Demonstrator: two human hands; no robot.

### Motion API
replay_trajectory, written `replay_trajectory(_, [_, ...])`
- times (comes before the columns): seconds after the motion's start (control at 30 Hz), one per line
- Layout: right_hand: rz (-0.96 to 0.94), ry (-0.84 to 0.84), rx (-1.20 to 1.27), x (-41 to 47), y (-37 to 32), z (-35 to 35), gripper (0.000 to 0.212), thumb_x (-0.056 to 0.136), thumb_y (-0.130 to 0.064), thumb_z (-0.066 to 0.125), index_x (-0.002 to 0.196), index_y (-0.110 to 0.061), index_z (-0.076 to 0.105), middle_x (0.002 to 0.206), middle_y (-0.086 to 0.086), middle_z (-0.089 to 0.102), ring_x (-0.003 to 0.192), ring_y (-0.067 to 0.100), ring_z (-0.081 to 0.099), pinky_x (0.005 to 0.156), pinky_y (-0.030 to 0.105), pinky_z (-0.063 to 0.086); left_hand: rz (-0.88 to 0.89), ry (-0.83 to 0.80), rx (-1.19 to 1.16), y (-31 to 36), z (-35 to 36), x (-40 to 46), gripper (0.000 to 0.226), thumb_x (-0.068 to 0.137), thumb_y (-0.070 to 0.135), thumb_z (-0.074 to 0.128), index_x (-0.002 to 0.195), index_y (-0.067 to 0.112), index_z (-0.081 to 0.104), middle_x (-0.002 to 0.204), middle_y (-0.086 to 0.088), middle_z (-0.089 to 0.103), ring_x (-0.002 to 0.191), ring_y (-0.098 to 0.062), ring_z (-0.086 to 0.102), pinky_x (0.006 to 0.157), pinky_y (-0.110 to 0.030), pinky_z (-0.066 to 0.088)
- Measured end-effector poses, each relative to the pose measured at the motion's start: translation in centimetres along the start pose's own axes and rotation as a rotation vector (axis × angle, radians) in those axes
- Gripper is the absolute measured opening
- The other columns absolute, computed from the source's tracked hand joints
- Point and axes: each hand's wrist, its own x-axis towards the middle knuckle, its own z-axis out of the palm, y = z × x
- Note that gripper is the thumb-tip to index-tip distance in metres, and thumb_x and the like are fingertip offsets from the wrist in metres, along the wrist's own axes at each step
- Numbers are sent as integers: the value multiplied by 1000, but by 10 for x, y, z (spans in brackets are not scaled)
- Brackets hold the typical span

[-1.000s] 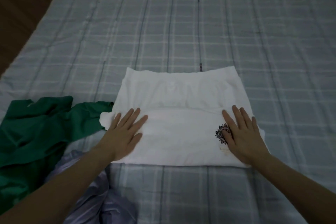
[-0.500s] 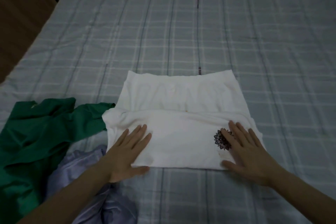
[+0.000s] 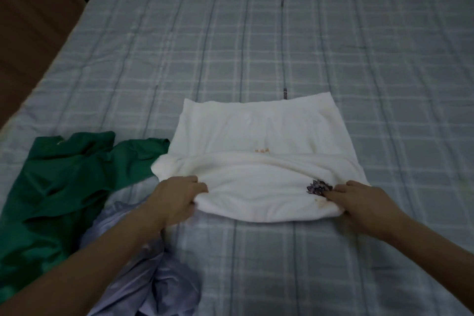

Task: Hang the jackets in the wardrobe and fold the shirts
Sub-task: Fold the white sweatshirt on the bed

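Observation:
A white shirt (image 3: 259, 136) lies partly folded on the bed, its near half doubled over and bunched up. A small dark flower print shows near its right front corner. My left hand (image 3: 177, 197) grips the near left edge of the folded part, fingers curled into the cloth. My right hand (image 3: 359, 202) grips the near right edge beside the print. A crumpled green shirt (image 3: 66, 177) lies to the left, touching the white shirt's left corner. A crumpled lilac garment (image 3: 148, 272) lies under my left forearm.
The bed has a grey-blue plaid cover (image 3: 282, 46) that spreads wide beyond and right of the shirt. Brown wooden furniture (image 3: 30, 23) stands along the bed's left edge.
Both hands slid back from lying flat on the shirt to its near edge, then curled and gripped it. The near fold is now lifted and bunched.

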Motion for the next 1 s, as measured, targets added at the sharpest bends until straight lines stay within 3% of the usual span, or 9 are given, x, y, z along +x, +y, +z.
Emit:
replay_trajectory(0.17, [-63, -456, 205, -8, 0, -32, 46, 68, -36, 47, 110, -32, 65, 105, -10, 68, 97, 9, 59, 79, 22, 47, -184, -468, -53, 24, -22, -9, 47, 88, 20, 47, 130, 38, 57, 136, 6, 55, 124, -19, 50, 101, -28, 38])
replay_trajectory(0.33, [26, -941, 526, -2, 13, -60, 35, 71, -17, 60, 103, -24, 70, 91, -13, 65, 84, 4, 58, 68, 15, 44, -388, -836, -283, 14, -37, -20, 76, 64, 15, 58, 134, 41, 48, 138, 15, 41, 121, -15, 36, 98, -26, 32])
replay_trajectory(0.43, [197, -712, 699, 16, 43, -66, 47, 66, -25, 63, 112, -23, 65, 112, -9, 60, 102, 6, 55, 78, 12, 42, -496, -604, -448, -2, -54, -3, 69, 41, 22, 56, 108, 38, 62, 126, 5, 56, 111, -15, 49, 93, -27, 44])
replay_trajectory(0.5, [350, -502, 802, 30, 59, -57, 47, 60, -27, 63, 106, -17, 69, 110, -2, 65, 95, 10, 59, 73, 14, 43, -480, -397, -448, -8, -60, 16, 61, 49, 24, 54, 109, 18, 67, 115, -3, 64, 106, -24, 57, 89, -31, 46])
replay_trajectory(0.63, [592, -203, 644, 53, 59, -23, 45, 55, -37, 67, 96, -20, 62, 101, 5, 65, 88, 23, 58, 72, 28, 45, -428, -109, 11, -7, -50, 53, 27, 86, 32, 51, 110, 22, 53, 116, -2, 61, 103, -23, 55, 80, -33, 40])
replay_trajectory(0.73, [652, 39, 456, 53, 34, 2, 41, 76, -31, 66, 111, -16, 52, 115, 11, 50, 94, 32, 55, 79, 39, 48, -284, 206, 391, -2, -20, 59, 37, 76, 17, 60, 112, 14, 58, 122, -9, 57, 105, -30, 52, 95, -44, 38])
replay_trajectory(0.8, [584, 214, 276, 47, 17, 14, 35, 82, -29, 60, 114, -16, 53, 116, 11, 49, 98, 33, 52, 76, 42, 48, -63, 373, 322, 14, -7, 57, 54, 62, 5, 69, 116, 10, 61, 136, -16, 52, 118, -33, 48, 107, -51, 30])
replay_trajectory(0.9, [599, 180, 454, 41, 16, 14, 39, 84, -38, 56, 119, -19, 55, 119, 7, 52, 103, 30, 55, 82, 44, 50, 178, 387, 184, 54, 9, 50, 56, 80, 18, 58, 135, 16, 51, 155, -12, 32, 142, -31, 28, 115, -54, 17])
replay_trajectory(1.0, [586, 94, 518, 38, 34, 8, 39, 81, -43, 63, 113, -21, 61, 116, 4, 55, 101, 26, 58, 82, 39, 49, 9, 280, 68, 66, 40, 39, 55, 97, 39, 33, 151, 29, 27, 162, 0, 12, 149, -26, 8, 115, -60, 9])
